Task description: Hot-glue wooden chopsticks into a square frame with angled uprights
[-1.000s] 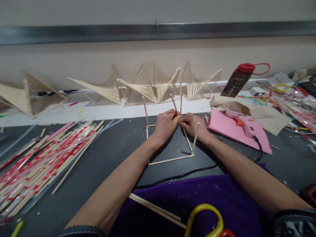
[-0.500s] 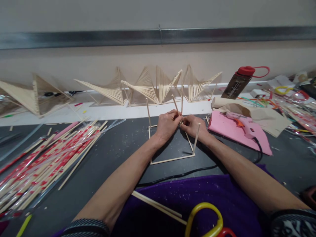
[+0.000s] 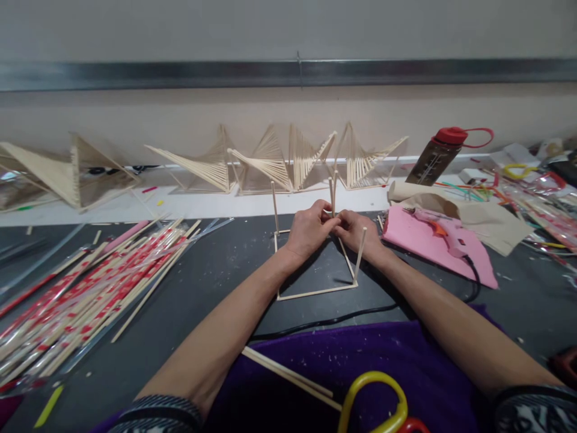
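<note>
A square frame of thin wooden sticks [image 3: 315, 293] lies on the dark table, with one upright post at its far left corner and another at its near right. My left hand [image 3: 307, 230] is closed at the far right corner, its fingertips pinching a wooden stick [image 3: 330, 193] that stands almost upright. Close beside that stick rises a second thin upright [image 3: 335, 186]. My right hand [image 3: 359, 231] meets the left there, thumb and fingers pinched together low on the sticks. Fingers hide the corner joint, and which of the two sticks the right hand grips is unclear.
Bagged wooden sticks [image 3: 103, 282] lie left. A pink glue gun [image 3: 444, 228] rests on pink foam [image 3: 406, 231] at right, its cord crossing the table. Yellow-handled scissors [image 3: 374, 382] and loose sticks [image 3: 288, 373] lie on purple cloth [image 3: 433, 355]. Finished stick models [image 3: 261, 165] and a bottle [image 3: 428, 162] stand behind.
The stick in my left hand has swung from a leftward tilt to nearly upright, close to the second one. My hands stay at the same corner. The view has shifted slightly.
</note>
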Demonstrator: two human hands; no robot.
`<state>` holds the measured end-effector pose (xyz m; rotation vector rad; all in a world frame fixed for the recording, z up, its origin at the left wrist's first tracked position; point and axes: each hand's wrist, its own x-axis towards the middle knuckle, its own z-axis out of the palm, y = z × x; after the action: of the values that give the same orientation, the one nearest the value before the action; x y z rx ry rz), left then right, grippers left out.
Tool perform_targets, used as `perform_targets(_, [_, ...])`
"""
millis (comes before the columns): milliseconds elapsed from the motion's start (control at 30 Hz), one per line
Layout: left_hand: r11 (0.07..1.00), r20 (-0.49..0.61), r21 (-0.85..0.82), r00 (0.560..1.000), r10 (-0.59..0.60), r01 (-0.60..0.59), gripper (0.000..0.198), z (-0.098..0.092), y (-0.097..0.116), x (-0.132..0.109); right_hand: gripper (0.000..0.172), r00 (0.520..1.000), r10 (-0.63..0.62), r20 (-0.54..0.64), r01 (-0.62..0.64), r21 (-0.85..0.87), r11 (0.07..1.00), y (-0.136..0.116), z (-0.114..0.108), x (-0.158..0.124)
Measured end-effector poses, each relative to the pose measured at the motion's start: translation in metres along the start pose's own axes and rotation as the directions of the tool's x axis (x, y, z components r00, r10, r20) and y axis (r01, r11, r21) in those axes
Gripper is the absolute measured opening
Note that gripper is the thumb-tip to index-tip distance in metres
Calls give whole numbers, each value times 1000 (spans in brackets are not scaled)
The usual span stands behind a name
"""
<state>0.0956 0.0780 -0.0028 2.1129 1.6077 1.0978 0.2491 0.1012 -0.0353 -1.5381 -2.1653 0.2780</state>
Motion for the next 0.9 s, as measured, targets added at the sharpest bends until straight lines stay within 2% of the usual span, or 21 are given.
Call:
perform_targets(267, [988, 164, 149, 987, 8, -32, 34, -6, -11, 5, 13, 1000, 2, -4, -2, 0, 1000, -2, -2, -1])
perform_targets(400, [1000, 188, -21, 982, 18, -14, 30, -3, -15, 9, 14, 1000, -9, -4, 9, 17, 1000, 1, -3, -1])
perform_targets(533, [964, 247, -257, 969, -7, 73, 27, 6, -19, 12, 16, 1000, -19, -4, 19, 17, 1000, 3, -5, 0])
perform_targets(633, [940, 275, -311, 960, -52, 141, 24, 11, -22, 13, 18, 1000, -11, 2, 11, 32, 999, 4, -7, 1])
perform_targets(767, [952, 255, -284, 966, -43, 117, 22, 12, -23, 15, 19, 1000, -18, -9, 18, 61, 998, 4, -9, 1])
perform_targets(900, [988, 246, -146, 969, -13, 51, 22, 9, -23, 16, 20, 999, -31, -16, 32, 75, 997, 3, -9, 2])
